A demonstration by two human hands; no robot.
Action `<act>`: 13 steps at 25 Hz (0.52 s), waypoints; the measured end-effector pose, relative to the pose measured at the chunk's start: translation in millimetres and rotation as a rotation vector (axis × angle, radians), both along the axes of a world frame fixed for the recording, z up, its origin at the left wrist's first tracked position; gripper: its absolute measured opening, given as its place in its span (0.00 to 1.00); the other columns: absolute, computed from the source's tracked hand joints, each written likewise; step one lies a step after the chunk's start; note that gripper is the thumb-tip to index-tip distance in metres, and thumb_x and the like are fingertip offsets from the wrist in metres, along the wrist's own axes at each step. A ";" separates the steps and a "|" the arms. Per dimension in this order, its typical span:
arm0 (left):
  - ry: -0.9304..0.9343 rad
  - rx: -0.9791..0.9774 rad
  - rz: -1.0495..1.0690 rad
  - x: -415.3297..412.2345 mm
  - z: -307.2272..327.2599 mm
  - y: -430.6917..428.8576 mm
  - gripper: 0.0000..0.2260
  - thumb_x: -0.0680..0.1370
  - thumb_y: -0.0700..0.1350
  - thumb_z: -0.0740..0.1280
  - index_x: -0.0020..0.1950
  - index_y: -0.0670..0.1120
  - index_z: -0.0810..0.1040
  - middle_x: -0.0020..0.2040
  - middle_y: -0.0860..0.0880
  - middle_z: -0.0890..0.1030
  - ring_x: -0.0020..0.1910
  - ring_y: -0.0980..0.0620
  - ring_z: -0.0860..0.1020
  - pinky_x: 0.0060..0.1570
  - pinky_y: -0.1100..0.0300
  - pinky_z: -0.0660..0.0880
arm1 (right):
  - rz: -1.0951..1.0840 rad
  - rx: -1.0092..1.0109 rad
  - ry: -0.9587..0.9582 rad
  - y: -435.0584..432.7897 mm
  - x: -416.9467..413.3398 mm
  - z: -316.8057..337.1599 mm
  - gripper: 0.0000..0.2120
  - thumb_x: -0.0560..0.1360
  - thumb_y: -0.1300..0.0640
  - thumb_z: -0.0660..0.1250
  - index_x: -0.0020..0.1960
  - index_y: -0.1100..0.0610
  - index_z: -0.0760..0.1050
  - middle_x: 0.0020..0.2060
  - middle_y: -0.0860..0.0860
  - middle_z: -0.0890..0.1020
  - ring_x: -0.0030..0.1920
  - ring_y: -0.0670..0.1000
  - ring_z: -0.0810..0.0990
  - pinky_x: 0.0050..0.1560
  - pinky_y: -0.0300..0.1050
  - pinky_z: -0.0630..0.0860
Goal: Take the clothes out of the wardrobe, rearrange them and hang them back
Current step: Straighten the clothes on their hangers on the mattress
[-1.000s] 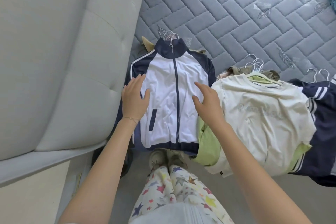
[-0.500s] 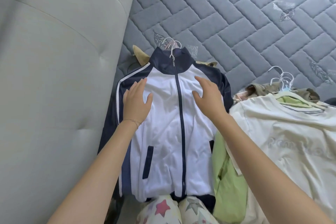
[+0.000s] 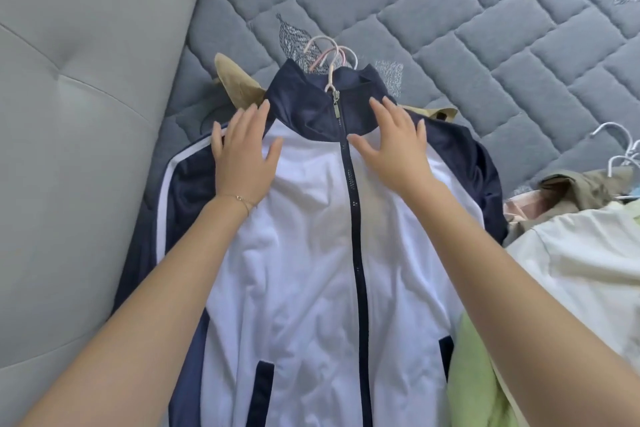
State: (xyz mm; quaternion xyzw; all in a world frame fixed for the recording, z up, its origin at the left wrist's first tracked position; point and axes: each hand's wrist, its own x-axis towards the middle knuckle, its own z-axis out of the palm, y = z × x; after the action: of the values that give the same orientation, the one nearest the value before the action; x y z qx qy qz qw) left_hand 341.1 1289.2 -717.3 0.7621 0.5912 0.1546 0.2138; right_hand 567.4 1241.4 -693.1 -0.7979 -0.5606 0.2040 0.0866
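Jacket (image 3: 311, 253) lay on mattress (image 3: 450, 28), hanger (image 3: 330, 78) in; your left hand (image 3: 244, 156) and right hand (image 3: 396, 149) rested spread flat on it; rehanging looked undone.

Your zip jacket (image 3: 311, 270) lies flat on the mattress (image 3: 450, 10) in front of you, collar away from you and hem toward you. The padded headboard (image 3: 86, 114) runs along its left side, against the sleeve. Hanger hooks (image 3: 330, 52) stick out beyond the collar. A second garment (image 3: 235, 80) lies under the jacket and pokes out on both sides of the collar. Your left hand (image 3: 244, 156) rests flat on the shoulder left of the zip, your right hand (image 3: 394, 146) just right of it, below the collar. Right of the jacket, a loose garment (image 3: 474, 374) lies between it and a T-shirt (image 3: 588, 270). Behind the T-shirt sit a crumpled garment (image 3: 571, 191) and more hangers (image 3: 620, 149).
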 end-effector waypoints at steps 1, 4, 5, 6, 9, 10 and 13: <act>0.000 0.051 0.014 1.2 -3.4 2.1 0.23 0.81 0.49 0.61 0.75 0.48 0.64 0.71 0.47 0.69 0.71 0.45 0.65 0.74 0.45 0.52 | 0.003 0.008 -0.014 2.8 0.5 -5.4 0.34 0.77 0.38 0.61 0.78 0.50 0.56 0.78 0.49 0.58 0.78 0.51 0.52 0.76 0.60 0.43; 0.035 0.169 0.039 1.5 -9.3 2.8 0.21 0.80 0.51 0.62 0.73 0.48 0.68 0.62 0.45 0.75 0.60 0.41 0.70 0.64 0.48 0.62 | -0.007 0.092 -0.071 4.5 2.0 -14.6 0.36 0.75 0.35 0.63 0.76 0.51 0.60 0.73 0.49 0.65 0.74 0.55 0.60 0.75 0.58 0.49; 0.068 0.162 0.036 1.3 -9.1 4.4 0.22 0.80 0.52 0.63 0.73 0.49 0.68 0.61 0.45 0.74 0.59 0.41 0.69 0.61 0.48 0.63 | -0.011 0.114 -0.091 4.4 2.9 -14.7 0.36 0.74 0.35 0.63 0.75 0.51 0.62 0.70 0.50 0.68 0.71 0.56 0.63 0.73 0.56 0.54; 0.103 0.143 0.032 1.2 -7.5 7.3 0.22 0.80 0.52 0.63 0.73 0.50 0.68 0.60 0.44 0.74 0.59 0.40 0.69 0.59 0.48 0.63 | -0.014 0.128 -0.110 4.4 4.1 -13.7 0.35 0.73 0.34 0.64 0.73 0.52 0.65 0.67 0.50 0.70 0.68 0.57 0.66 0.70 0.55 0.57; 0.139 0.108 0.030 0.7 0.2 11.1 0.20 0.80 0.51 0.63 0.72 0.50 0.69 0.59 0.44 0.73 0.58 0.40 0.68 0.57 0.46 0.66 | -0.008 0.167 -0.133 2.7 8.1 -6.0 0.29 0.72 0.36 0.67 0.64 0.54 0.72 0.59 0.52 0.74 0.62 0.58 0.70 0.62 0.52 0.63; 0.114 0.109 0.025 -0.8 3.1 9.3 0.20 0.80 0.51 0.63 0.71 0.49 0.70 0.58 0.43 0.73 0.58 0.40 0.68 0.57 0.46 0.68 | -0.003 0.181 -0.120 0.4 8.4 -3.0 0.26 0.72 0.37 0.68 0.62 0.55 0.74 0.57 0.52 0.75 0.61 0.57 0.71 0.60 0.52 0.64; 0.007 0.116 0.034 -7.2 12.4 -2.8 0.17 0.79 0.48 0.66 0.67 0.46 0.74 0.55 0.42 0.74 0.56 0.41 0.70 0.53 0.49 0.71 | 0.000 0.184 -0.073 -11.7 6.6 1.8 0.22 0.73 0.40 0.69 0.60 0.54 0.76 0.55 0.52 0.76 0.60 0.57 0.72 0.59 0.54 0.68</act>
State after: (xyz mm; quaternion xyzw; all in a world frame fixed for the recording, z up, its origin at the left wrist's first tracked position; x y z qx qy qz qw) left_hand 333.9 1286.5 -704.8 0.7636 0.5949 0.1894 0.1647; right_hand 574.0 1229.8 -691.3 -0.7935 -0.5797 0.1225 0.1390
